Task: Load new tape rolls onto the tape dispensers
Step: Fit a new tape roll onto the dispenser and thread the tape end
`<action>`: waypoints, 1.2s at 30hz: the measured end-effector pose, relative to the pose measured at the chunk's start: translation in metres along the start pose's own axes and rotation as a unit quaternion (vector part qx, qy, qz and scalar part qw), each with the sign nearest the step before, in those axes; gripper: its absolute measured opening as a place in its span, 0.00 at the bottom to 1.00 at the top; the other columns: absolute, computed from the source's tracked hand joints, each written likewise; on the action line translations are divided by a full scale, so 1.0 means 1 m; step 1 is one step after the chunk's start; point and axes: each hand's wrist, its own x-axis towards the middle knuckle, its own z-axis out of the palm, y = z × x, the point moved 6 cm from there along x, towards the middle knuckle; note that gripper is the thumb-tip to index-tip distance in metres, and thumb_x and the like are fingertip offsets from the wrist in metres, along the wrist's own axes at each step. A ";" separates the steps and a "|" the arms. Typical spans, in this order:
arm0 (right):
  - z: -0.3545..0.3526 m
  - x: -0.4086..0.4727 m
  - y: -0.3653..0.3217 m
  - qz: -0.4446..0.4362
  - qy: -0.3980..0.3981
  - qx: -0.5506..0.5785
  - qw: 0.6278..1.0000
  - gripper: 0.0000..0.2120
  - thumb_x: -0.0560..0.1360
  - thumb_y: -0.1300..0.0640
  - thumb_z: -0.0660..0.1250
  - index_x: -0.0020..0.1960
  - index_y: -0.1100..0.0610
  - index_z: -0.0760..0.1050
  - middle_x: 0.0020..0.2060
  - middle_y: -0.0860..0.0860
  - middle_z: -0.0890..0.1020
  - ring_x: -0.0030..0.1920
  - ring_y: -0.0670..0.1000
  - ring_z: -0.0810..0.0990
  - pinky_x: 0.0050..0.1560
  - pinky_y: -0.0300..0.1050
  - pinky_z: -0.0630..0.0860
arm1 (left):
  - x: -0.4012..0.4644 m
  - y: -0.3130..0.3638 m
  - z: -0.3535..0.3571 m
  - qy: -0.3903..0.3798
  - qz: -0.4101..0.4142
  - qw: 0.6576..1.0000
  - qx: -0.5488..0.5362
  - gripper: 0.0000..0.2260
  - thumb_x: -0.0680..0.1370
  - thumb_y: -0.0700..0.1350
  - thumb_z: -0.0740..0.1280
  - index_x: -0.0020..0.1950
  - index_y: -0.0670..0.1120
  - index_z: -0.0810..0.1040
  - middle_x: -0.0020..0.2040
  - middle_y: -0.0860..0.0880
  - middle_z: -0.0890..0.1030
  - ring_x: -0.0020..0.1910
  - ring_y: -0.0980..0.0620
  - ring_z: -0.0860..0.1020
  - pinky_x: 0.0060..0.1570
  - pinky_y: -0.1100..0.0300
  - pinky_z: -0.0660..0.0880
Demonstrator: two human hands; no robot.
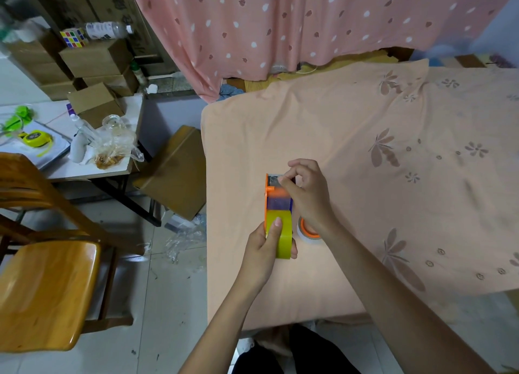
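Observation:
An orange tape dispenser (268,193) with a blue inner part stands on the table covered in peach floral cloth (365,154). A yellow-green tape roll (282,234) sits in its near end. My left hand (264,245) grips that roll and the dispenser's rear, thumb on top of the roll. My right hand (307,193) pinches the clear tape end at the dispenser's front, by the cutter. A second roll with an orange core (306,233) lies flat on the cloth just right of the dispenser, partly hidden under my right wrist.
A cardboard box (175,171) stands on the floor by the table's left edge. A wooden chair (47,283) is at the left. Behind it, a white side table (70,137) carries clutter. A pink dotted curtain (280,22) hangs at the back.

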 end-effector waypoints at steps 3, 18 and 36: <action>0.003 0.008 -0.004 -0.021 -0.042 0.002 0.999 0.06 0.74 0.59 0.70 0.38 0.57 0.78 0.53 0.49 0.77 0.52 0.42 0.76 0.45 0.23 0.66 | 0.000 0.000 -0.001 -0.006 -0.003 1.000 -0.011 0.19 0.83 0.48 0.54 0.51 0.35 0.75 0.36 0.38 0.80 0.34 0.52 0.79 0.40 0.67 0.77; 0.014 0.044 -0.021 -0.002 -0.245 0.064 0.967 0.08 0.74 0.61 0.71 0.37 0.53 0.78 0.41 0.49 0.82 0.46 0.51 0.80 0.49 0.50 0.79 | 0.001 0.010 -0.013 -0.048 -0.026 0.998 -0.033 0.18 0.83 0.49 0.53 0.45 0.39 0.75 0.30 0.44 0.81 0.34 0.51 0.79 0.42 0.64 0.77; -0.031 0.110 -0.025 0.019 -0.047 0.020 0.999 0.06 0.71 0.57 0.72 0.36 0.56 0.78 0.42 0.54 0.85 0.34 0.45 0.76 0.42 0.44 0.73 | -0.015 0.008 -0.020 -0.027 -0.027 0.997 -0.071 0.29 0.78 0.61 0.52 0.34 0.42 0.79 0.26 0.42 0.80 0.30 0.49 0.80 0.40 0.62 0.78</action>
